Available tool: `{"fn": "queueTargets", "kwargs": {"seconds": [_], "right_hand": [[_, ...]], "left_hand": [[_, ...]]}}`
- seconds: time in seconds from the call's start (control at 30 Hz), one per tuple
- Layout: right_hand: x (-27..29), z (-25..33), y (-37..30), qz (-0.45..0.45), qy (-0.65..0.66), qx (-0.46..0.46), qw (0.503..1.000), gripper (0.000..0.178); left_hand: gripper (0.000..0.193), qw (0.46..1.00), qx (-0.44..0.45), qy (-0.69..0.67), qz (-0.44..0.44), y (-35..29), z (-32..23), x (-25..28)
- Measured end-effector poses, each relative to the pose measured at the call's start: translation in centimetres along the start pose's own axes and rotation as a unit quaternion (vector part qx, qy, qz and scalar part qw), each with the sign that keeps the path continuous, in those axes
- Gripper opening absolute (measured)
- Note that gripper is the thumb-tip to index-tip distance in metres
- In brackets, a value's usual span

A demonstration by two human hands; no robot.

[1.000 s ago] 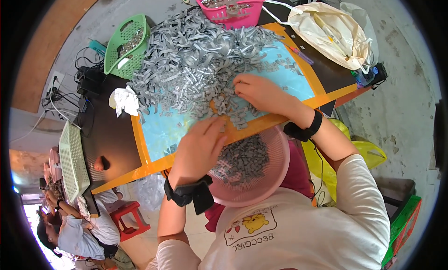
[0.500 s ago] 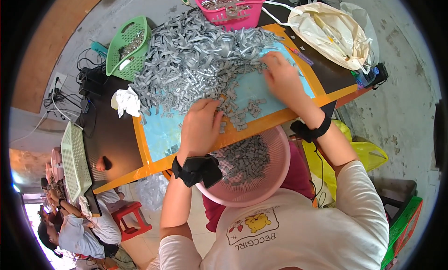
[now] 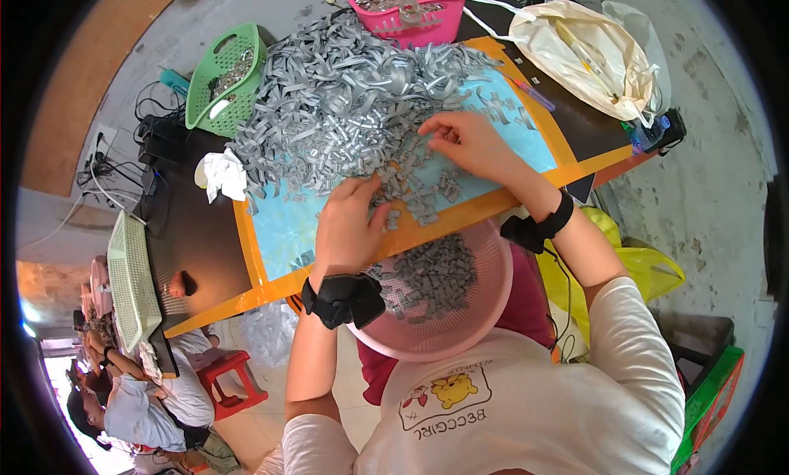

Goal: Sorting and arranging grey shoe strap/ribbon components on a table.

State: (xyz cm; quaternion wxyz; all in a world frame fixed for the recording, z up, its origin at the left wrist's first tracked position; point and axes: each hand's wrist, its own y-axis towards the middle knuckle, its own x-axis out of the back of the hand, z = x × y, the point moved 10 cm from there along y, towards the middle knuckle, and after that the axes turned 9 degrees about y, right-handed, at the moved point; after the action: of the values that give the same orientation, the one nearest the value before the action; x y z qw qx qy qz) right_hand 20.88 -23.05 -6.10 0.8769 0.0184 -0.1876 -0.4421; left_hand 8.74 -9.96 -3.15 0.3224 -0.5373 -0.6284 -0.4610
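A big heap of grey ribbon-like strips (image 3: 337, 72) covers the far part of the blue table sheet (image 3: 283, 228). Its near side is made up of short grey pieces. My left hand (image 3: 349, 224) rests at the heap's near edge, thumb apart from the fingers and nothing visible in it. Over the small pieces, my right hand (image 3: 472, 149) hovers palm-down, its fingers loosely bent with a gap between them. Between and below the hands lies a loose cluster of small grey pieces (image 3: 421, 204). In my lap, below the table edge, a pink basin (image 3: 485, 311) holds many similar pieces.
Beyond the heap are a green basket (image 3: 205, 105) and a pink basket (image 3: 452, 19) with metal parts. A cream bag (image 3: 534, 48) and a purple pen-like tool (image 3: 538, 99) lie to the right. Crumpled white tissue (image 3: 223, 177) sits left. Another person (image 3: 140, 409) sits at lower left.
My right hand has moved left and nearer, from the sheet's right side to above the small pieces. Several strips now show where it was. My left hand has barely moved.
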Motion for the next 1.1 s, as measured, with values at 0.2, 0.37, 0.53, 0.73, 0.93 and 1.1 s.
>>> {"fn": "queueTargets", "kwargs": {"seconds": [0.2, 0.37, 0.53, 0.73, 0.93, 1.1], "right_hand": [[1.8, 1.3, -0.5, -0.03, -0.081, 0.075, 0.993, 0.025], [-1.0, 1.4, -1.1, 0.067, -0.157, 0.148, 0.974, 0.017], [0.2, 1.2, -0.8, 0.043, -0.152, 0.121, 0.98, 0.01], [1.7, 1.7, -2.7, 0.047, -0.211, 0.125, 0.968, 0.013], [-0.8, 3.5, -4.9, 0.082, -0.201, 0.118, 0.969, 0.018], [-2.5, 3.7, -5.1, 0.127, -0.22, 0.151, 0.955, 0.018]], "left_hand": [[0.033, 1.0, -0.002, -0.003, 0.001, -0.2, 0.0, -0.2], [0.037, 0.999, -0.026, -0.029, -0.007, 0.3, -1.2, -0.1], [0.036, 0.996, -0.052, -0.028, 0.071, 0.7, -1.7, -2.3], [0.022, 0.998, -0.015, -0.039, 0.054, 0.7, -0.7, -2.1], [0.019, 0.993, 0.025, -0.108, -0.033, 0.2, 1.4, -0.7], [0.018, 0.961, 0.105, -0.254, -0.015, 0.2, 4.8, -1.9]]}}
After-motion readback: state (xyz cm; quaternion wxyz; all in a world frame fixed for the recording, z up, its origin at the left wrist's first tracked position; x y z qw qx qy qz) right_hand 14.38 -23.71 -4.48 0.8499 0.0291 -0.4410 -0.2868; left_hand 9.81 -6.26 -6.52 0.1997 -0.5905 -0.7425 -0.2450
